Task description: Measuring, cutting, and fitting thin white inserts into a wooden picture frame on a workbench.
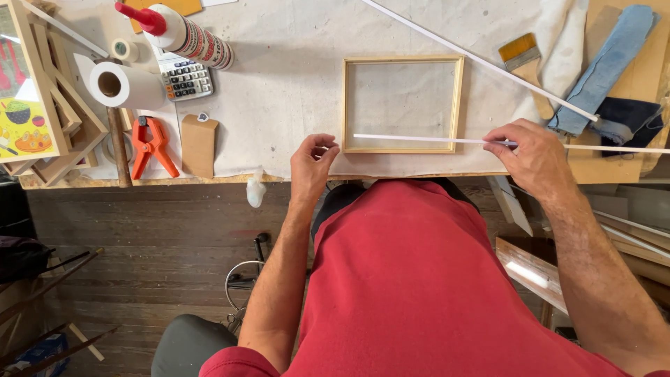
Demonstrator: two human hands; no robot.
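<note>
A: Thin white strip — right hand has it. Fingertips closed down on it in a pinch, just past the right edge of the wooden frame.

B: Where does the strip run?

A: Flat across the lower part of the frame, just above its bottom rail. Left end stops near the frame's lower left corner. Right end carries on past the hand toward the right edge of view.

B: Left hand?

A: Fingers curled in loosely, holding nothing I can see. It sits at the table's near edge, just beside the frame's bottom left corner and close to the strip's left end. Touching or not, cannot tell.

B: Frame itself?

A: Pale wood, rectangular, lying flat on the cloth-covered table, centre of the bench.

B: Around it?

A: Second white strip runs diagonally across the upper right. Paintbrush beside it, blue cloth further right. To the left: orange spring clamp, small cardboard piece, calculator, glue bottle with red tip, paper roll. All well apart from both hands.
</note>
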